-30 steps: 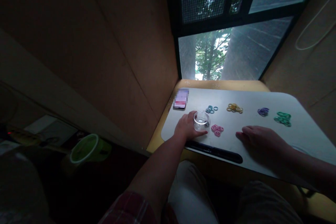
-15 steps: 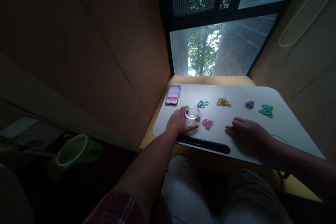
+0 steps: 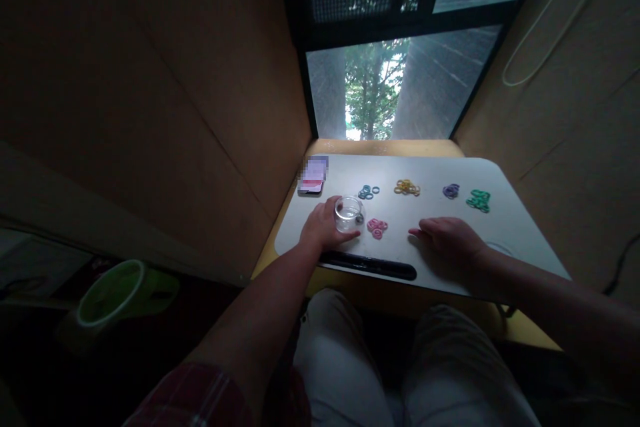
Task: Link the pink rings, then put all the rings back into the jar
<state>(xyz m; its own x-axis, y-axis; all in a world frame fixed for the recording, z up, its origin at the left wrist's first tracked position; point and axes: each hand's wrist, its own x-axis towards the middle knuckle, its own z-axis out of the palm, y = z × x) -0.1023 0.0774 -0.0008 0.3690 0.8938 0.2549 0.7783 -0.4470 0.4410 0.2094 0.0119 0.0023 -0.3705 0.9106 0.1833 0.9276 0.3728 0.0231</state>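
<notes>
White table point(image 3: 440, 170); left hand point(image 3: 324, 224) cupping clear jar point(image 3: 348, 212), right hand point(image 3: 447, 237) curled.

Daylight from the window point(image 3: 373, 90) brightens the white tabletop point(image 3: 435, 170); the lower left is dark, perhaps blurred.

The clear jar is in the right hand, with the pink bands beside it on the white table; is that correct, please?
Not quite: the head view shows the left hand around the clear jar. The pink bands do lie beside it on the white table.
</notes>
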